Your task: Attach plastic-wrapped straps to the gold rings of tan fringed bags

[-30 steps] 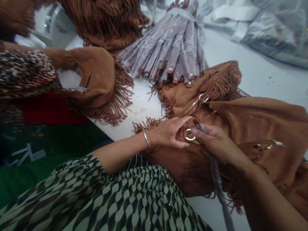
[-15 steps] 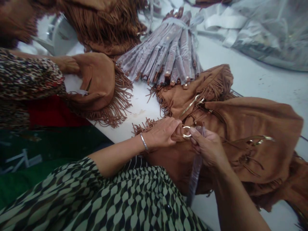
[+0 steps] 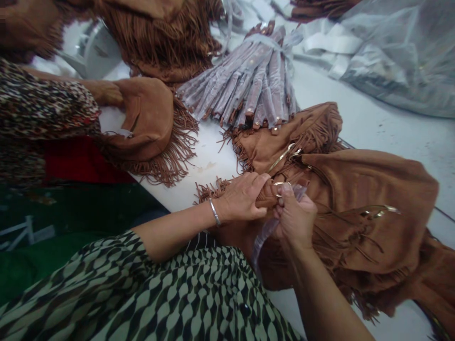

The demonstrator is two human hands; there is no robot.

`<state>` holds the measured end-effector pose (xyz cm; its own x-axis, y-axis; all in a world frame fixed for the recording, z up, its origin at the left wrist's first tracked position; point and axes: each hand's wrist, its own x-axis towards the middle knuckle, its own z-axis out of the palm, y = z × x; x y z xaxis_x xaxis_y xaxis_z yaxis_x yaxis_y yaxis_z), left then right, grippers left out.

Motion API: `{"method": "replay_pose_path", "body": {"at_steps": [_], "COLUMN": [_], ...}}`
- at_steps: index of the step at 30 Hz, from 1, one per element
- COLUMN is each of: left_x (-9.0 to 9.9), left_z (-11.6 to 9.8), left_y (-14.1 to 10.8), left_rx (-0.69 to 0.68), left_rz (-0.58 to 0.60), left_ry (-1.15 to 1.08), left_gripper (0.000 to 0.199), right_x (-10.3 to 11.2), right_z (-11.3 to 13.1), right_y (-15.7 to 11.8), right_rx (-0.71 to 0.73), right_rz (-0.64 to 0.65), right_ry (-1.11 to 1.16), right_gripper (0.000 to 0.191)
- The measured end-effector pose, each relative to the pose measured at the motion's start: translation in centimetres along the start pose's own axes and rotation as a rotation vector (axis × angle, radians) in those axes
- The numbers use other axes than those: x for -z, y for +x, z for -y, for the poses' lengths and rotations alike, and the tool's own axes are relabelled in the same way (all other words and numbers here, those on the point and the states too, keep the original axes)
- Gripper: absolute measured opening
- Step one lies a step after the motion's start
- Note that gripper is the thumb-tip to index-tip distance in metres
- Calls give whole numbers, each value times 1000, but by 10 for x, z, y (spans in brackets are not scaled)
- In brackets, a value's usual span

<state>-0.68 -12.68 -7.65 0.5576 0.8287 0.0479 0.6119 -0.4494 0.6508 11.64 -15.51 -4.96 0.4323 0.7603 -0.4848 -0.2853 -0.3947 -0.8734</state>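
My left hand (image 3: 245, 196) is closed on the edge of a brown fringed bag (image 3: 241, 237), beside a gold ring (image 3: 282, 185) fixed to it. In my right hand (image 3: 296, 213) is a plastic-wrapped strap (image 3: 263, 237), pinched close to the ring, its wrapped length hanging down in a curve. Thumb and fingers hide the strap's end, so I cannot tell whether it passes through the ring. More brown bags (image 3: 377, 189) with gold rings and zips lie just right of my hands.
A tied bundle of plastic-wrapped straps (image 3: 245, 80) lies beyond my hands. At left, a co-worker's hand (image 3: 108, 92) is at another fringed bag (image 3: 149, 118). A large clear plastic bag (image 3: 401, 61) lies at the far right of the white table (image 3: 377, 121).
My right hand has turned and come closer to my left hand at the ring. The strap's hanging part has swung left and now curves.
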Motion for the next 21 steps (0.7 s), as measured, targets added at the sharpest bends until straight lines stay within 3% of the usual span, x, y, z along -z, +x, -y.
{"method": "replay_pose_path", "body": {"at_steps": [2,5,8,10,14,17,21], "left_x": [6,13,11,6,-1,4,13], "left_z": [1,5,8,7,3,3,5], "left_y": [2,5,6,6,8,10,10], "left_rx": [-13,-46,-87,-88,-21,-58,-112], "left_rz": [16,46,86,81,5,-7,42], "left_ry": [-56,-135,-143,-135,-118,-157,-260], "left_gripper": [57,51,55,56,52,54,49], "right_x": [0,12,25,26,6,-7,-1], "right_z": [4,16,23,22,11,5,9], "right_y": [3,13,18,16,3,-2,4], "right_rx": [-66,-211,-248,-207,-80,-32,-46], "right_rz": [44,248,372,347,130,17,123], "right_ry": [45,36,-37,-53,112,177,53], "right_gripper": [33,34,33,33,32,31,32]}}
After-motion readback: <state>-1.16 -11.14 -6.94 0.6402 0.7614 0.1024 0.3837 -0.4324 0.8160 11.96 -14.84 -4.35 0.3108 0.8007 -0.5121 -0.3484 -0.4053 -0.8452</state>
